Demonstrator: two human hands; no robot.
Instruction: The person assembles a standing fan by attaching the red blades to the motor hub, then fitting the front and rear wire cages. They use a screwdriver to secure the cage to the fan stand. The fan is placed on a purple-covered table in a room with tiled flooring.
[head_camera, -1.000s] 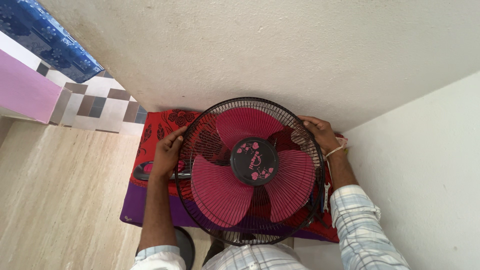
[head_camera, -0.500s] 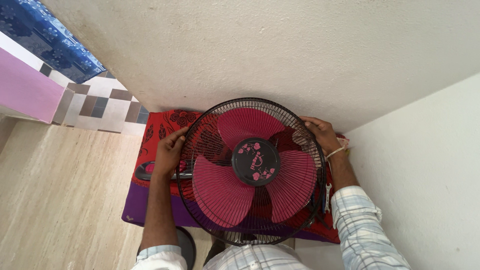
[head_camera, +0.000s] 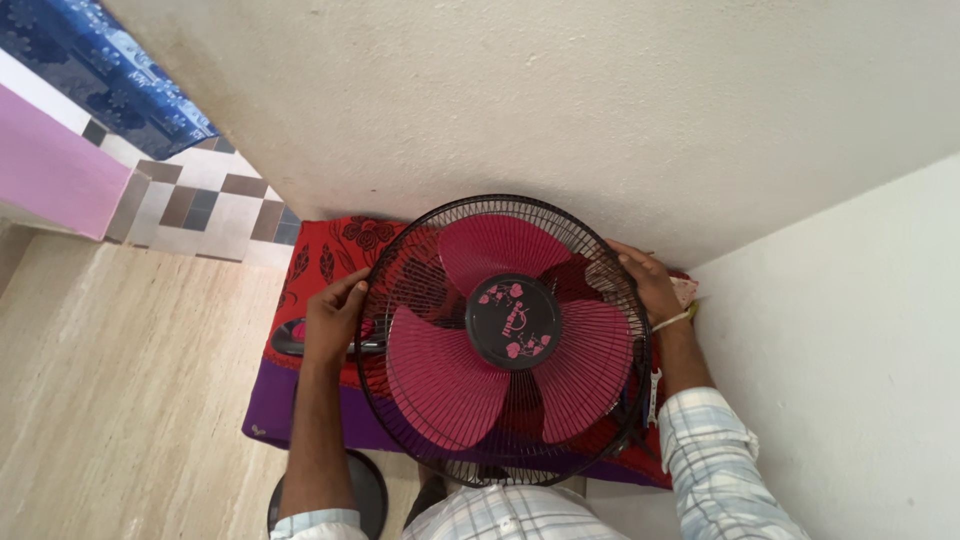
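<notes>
Both hands, left hand (head_camera: 333, 318) and right hand (head_camera: 648, 283), grasp opposite rims of the fan's black wire guard (head_camera: 400, 262) above a red floral cloth (head_camera: 325, 258).

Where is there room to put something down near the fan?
The pale floor left of the red cloth lies bare. It is crowded on the cloth: the fan covers most of it, with the left hand and right hand on its rim.

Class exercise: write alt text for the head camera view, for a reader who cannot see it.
Seen from above, a person's left hand and right hand grip opposite edges of a round black wire fan guard covering pink blades. The fan lies over a red flowered cloth beside a white wall.
</notes>
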